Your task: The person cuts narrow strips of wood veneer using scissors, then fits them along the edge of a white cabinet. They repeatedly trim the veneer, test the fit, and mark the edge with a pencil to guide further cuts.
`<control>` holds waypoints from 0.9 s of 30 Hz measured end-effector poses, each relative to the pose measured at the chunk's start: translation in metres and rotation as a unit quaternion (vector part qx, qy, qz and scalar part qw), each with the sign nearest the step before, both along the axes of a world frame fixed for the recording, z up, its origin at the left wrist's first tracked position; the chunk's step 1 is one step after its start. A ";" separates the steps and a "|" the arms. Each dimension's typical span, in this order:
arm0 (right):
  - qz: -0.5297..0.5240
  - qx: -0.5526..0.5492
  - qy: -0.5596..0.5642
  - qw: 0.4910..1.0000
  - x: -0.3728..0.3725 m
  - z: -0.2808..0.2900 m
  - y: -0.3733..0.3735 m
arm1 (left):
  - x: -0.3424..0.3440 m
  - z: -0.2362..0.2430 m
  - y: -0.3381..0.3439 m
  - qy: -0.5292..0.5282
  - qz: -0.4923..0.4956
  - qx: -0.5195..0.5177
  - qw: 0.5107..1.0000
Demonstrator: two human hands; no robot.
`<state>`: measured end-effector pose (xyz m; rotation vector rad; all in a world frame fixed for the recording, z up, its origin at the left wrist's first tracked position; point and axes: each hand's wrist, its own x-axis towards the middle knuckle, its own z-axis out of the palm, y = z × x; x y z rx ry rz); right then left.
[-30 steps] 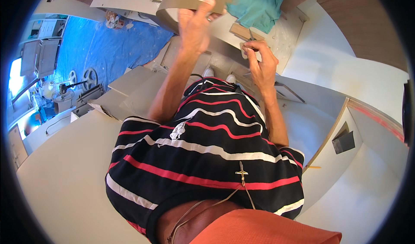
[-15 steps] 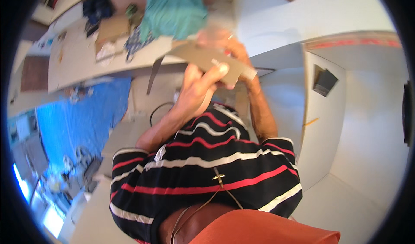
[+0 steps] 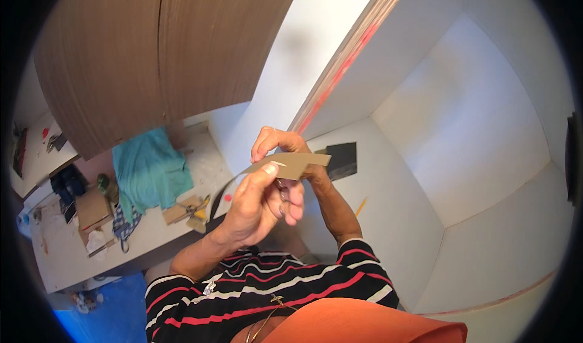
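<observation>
Both my hands hold a flat brown cardboard piece (image 3: pixel 299 164) in front of my chest. My left hand (image 3: pixel 258 206) pinches its near edge with thumb on top, the other fingers curled below. My right hand (image 3: pixel 276 142) grips the far edge from behind, fingers curled over it. A thin curved strip of the cardboard hangs down to the left. Something small and metallic shows between my left fingers; I cannot tell what it is. My striped sleeves fill the lower part of the view.
A white cabinet interior (image 3: pixel 473 136) lies right, with a black flat piece (image 3: pixel 341 159) and a yellow pencil (image 3: pixel 361 206) on its panel. Left is a white worktable (image 3: pixel 67 258) with a teal cloth (image 3: pixel 149 168), cardboard scraps (image 3: pixel 182 210) and a brown box (image 3: pixel 92 207). Wooden doors (image 3: pixel 152 51) stand above.
The view has swung right, from the worktable and blue floor sheet toward the white cabinet. Both hands stay on the cardboard piece, now close together.
</observation>
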<state>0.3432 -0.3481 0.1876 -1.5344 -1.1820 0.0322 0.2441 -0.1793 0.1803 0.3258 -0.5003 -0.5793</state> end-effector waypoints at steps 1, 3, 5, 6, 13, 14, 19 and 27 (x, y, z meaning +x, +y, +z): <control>0.016 0.019 0.014 1.000 0.001 0.005 -0.005 | 0.005 0.006 -0.009 -0.042 -0.009 0.001 0.999; -0.097 0.084 -0.021 0.992 -0.002 0.020 -0.012 | 0.015 0.019 -0.024 -0.089 -0.025 -0.031 0.995; -0.264 0.181 -0.086 0.943 -0.005 0.045 -0.016 | 0.025 0.028 -0.038 -0.238 0.200 -0.047 0.949; -0.327 0.201 -0.146 0.912 0.000 0.067 -0.022 | 0.032 0.033 -0.043 -0.308 0.313 -0.059 0.896; -0.508 0.162 -0.365 0.763 0.048 0.271 -0.061 | 0.114 0.062 -0.063 -0.437 0.677 0.194 0.559; -0.523 0.177 -0.335 0.764 0.054 0.293 -0.064 | 0.124 0.067 -0.070 -0.446 0.667 0.206 0.561; -0.582 0.161 -0.322 0.730 0.078 0.355 -0.074 | 0.156 0.082 -0.099 -0.470 0.580 0.281 0.604; -0.634 0.151 -0.294 0.699 0.085 0.387 -0.085 | 0.163 0.085 -0.099 -0.494 0.556 0.263 0.614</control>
